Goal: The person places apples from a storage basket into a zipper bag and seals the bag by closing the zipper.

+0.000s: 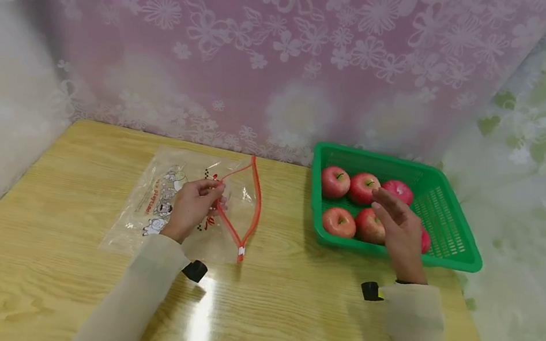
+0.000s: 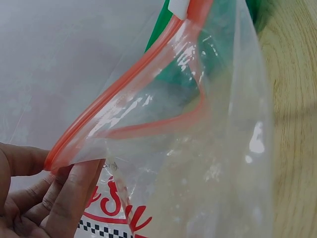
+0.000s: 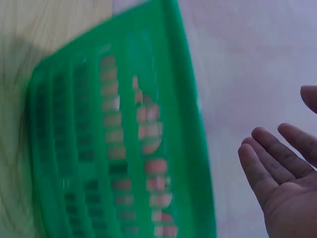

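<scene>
On the Table, a Parted Bag and a Basket of Apples

On the left of the wooden table (image 1: 273, 316), I saw a clear plastic bag (image 1: 162, 195) printed with cartoon figures. The person's left hand (image 1: 194, 206) pinched one side of its red zip edge (image 1: 259, 199) between thumb and fingers, drawing that side away from the other so the mouth stood parted. A white slider (image 1: 241, 252) sat at the near end of the zip.

To the right, well apart from the bag, stood a green basket (image 1: 455, 234) with red apples (image 1: 339, 222) inside; I could count six, one partly hidden by the right hand (image 1: 404, 235). That hand hung over the basket's near side, its fingers released and extended. Behind the table hung a pink flowered cloth (image 1: 290, 45).
</scene>
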`<state>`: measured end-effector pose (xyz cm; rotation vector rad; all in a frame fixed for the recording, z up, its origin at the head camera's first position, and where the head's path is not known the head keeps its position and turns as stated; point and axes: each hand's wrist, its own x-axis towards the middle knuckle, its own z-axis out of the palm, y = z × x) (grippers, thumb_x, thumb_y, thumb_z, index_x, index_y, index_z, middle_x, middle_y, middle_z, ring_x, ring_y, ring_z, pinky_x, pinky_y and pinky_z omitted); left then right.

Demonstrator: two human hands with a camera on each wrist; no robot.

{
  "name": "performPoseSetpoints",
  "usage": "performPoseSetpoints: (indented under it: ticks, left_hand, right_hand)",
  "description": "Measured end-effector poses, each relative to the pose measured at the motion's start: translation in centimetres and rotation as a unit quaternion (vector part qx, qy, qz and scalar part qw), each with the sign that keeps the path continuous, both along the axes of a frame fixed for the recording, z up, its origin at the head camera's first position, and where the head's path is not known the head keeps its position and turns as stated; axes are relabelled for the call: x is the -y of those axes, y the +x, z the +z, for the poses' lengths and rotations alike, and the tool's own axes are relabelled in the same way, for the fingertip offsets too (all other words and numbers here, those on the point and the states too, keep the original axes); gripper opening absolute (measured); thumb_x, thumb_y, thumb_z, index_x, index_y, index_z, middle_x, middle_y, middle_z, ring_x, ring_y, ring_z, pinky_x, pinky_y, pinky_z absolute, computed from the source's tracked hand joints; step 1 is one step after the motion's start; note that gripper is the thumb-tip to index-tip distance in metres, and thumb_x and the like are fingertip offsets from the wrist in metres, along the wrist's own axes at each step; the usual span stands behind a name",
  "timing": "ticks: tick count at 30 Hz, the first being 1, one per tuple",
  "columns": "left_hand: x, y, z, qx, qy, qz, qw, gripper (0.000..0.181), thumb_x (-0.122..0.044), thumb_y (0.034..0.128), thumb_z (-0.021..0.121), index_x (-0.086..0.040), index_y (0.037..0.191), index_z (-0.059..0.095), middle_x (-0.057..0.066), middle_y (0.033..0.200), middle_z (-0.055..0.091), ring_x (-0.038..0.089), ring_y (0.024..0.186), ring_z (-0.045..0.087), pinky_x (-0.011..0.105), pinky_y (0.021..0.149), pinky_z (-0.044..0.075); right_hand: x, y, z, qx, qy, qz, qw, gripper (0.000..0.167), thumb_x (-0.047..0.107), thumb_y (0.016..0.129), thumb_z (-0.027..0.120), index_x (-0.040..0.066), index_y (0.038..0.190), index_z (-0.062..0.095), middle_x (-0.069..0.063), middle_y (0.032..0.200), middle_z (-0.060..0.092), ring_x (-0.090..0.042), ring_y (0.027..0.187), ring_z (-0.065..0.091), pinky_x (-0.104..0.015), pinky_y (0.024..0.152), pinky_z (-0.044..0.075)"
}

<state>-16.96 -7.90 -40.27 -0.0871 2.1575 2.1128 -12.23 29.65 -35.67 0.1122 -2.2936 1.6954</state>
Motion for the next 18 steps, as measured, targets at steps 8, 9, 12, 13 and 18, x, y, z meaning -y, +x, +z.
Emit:
performPoseSetpoints:
  ticks: [8,9,12,13,18]
  left_hand:
    - [-0.1,-0.1,-0.2,0.001,0.024,0.016,0.9996,0.032,-0.014,0.0977,0.058,0.009,0.118,0.059,0.008,0.079,0.068,0.009,0.063,0.067,0.022,0.057,0.057]
    - [-0.1,-0.1,-0.3,0.001,0.023,0.017,0.9996,0.031,-0.014,0.0978,0.058,0.01,0.118,0.06,0.008,0.079,0.068,0.009,0.063,0.067,0.022,0.057,0.057]
    - [0.0,-0.1,-0.3,0.0,0.02,0.018,0.9996,0.031,-0.015,0.0979,0.058,0.009,0.118,0.06,0.01,0.081,0.068,0.009,0.064,0.066,0.022,0.058,0.057]
    - [0.0,-0.1,-0.3,0.0,0.018,0.019,0.9997,0.031,-0.015,0.098,0.058,0.009,0.118,0.06,0.01,0.082,0.068,0.009,0.064,0.066,0.022,0.058,0.057]
    - [0.2,-0.1,-0.1,0.0,0.012,0.022,0.9997,0.031,-0.015,0.098,0.058,0.008,0.118,0.06,0.011,0.083,0.068,0.009,0.066,0.065,0.023,0.059,0.058]
  right_hand:
    - [-4.5,-0.9,0.3,0.048,-0.012,-0.071,0.9962,0.036,0.023,0.095,0.062,0.013,0.13,0.061,0.02,0.113,0.061,0.0,0.11,0.05,-0.007,0.082,0.041]
    - [-5.1,-1.0,0.4,0.06,0.006,-0.076,0.9953,0.039,0.026,0.096,0.061,0.013,0.132,0.059,0.02,0.114,0.059,0.0,0.11,0.048,-0.007,0.082,0.041]
    - [-6.9,-1.2,1.0,0.115,0.071,-0.084,0.9873,0.05,0.035,0.098,0.054,0.012,0.142,0.048,0.014,0.126,0.054,-0.004,0.115,0.045,-0.012,0.092,0.04]
    - [-7.5,-1.3,1.2,0.135,0.089,-0.084,0.9832,0.054,0.039,0.099,0.052,0.011,0.145,0.044,0.009,0.133,0.051,-0.009,0.12,0.043,-0.017,0.098,0.039]
    - [-10.2,-1.8,1.8,0.23,0.147,-0.046,0.9609,0.072,0.048,0.1,0.041,0.001,0.152,0.021,-0.019,0.157,0.019,-0.041,0.141,0.019,-0.057,0.113,0.02]
